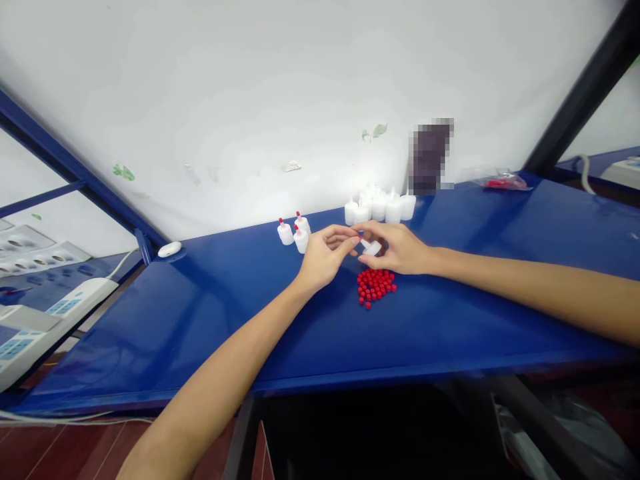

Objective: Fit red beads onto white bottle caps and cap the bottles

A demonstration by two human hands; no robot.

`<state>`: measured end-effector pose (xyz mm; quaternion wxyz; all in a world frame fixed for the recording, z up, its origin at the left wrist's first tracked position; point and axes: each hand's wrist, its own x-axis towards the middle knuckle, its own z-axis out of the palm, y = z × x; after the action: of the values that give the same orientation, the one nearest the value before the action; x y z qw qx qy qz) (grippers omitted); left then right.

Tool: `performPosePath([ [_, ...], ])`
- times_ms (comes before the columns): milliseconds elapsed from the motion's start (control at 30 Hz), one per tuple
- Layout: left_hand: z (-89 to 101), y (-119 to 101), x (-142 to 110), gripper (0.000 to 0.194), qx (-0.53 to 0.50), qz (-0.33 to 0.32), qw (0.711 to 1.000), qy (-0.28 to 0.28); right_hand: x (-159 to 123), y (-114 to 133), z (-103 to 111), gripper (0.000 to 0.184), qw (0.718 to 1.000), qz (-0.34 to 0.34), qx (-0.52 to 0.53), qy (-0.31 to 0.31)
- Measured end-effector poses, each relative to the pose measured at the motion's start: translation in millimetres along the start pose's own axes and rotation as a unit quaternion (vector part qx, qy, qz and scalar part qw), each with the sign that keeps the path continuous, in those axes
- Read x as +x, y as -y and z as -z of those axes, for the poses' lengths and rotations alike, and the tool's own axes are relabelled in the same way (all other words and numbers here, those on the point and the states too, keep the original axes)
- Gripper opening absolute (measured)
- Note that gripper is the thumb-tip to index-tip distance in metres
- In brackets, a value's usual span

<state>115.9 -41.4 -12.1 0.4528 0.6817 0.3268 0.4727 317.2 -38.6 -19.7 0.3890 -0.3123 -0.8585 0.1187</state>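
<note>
Both my hands meet over the middle of the blue table (200,313). My right hand (397,248) grips a small white bottle (371,247), lying tilted in its fingers. My left hand (325,255) pinches a tiny red cap (359,235) at the bottle's tip. A pile of several red caps (375,285) lies on the table just below my hands. Three white bottles with red caps (295,233) stand to the left of my left hand. A cluster of several uncapped white bottles (380,208) stands behind my hands near the wall.
A clear bag with red pieces (503,180) lies at the far right of the table. A white oval object (170,249) sits at the left corner. White power strips (60,307) lie on the left. A blurred dark object (429,157) stands against the white wall.
</note>
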Motion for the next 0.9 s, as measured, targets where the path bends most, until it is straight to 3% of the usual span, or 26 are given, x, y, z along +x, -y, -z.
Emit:
performPosePath([
  [233,1.6,0,-2,0.019,0.002,0.009,1.0,0.017,0,-6,-3,0.044,1.0,-0.005,-0.007,-0.017],
  [433,3.3,-1,-6,0.036,0.074,0.007,0.996,0.046,2,-8,-2,0.045,0.999,-0.039,-0.01,0.002],
  [567,13.8,-3,1,0.032,0.106,-0.022,0.994,-0.028,4,-8,-2,0.039,0.998,-0.055,-0.013,0.001],
  [733,52.7,-17,10,0.03,0.126,-0.056,0.976,-0.168,3,-5,0,0.037,0.997,-0.076,0.013,-0.01],
  [833,76.8,-26,8,0.027,0.255,-0.11,0.929,-0.245,1,-2,2,0.036,0.997,-0.067,0.02,-0.013],
  [900,85.9,-29,6,0.027,0.384,-0.097,0.888,-0.234,1,-2,3,0.034,0.998,-0.057,0.01,-0.018],
])
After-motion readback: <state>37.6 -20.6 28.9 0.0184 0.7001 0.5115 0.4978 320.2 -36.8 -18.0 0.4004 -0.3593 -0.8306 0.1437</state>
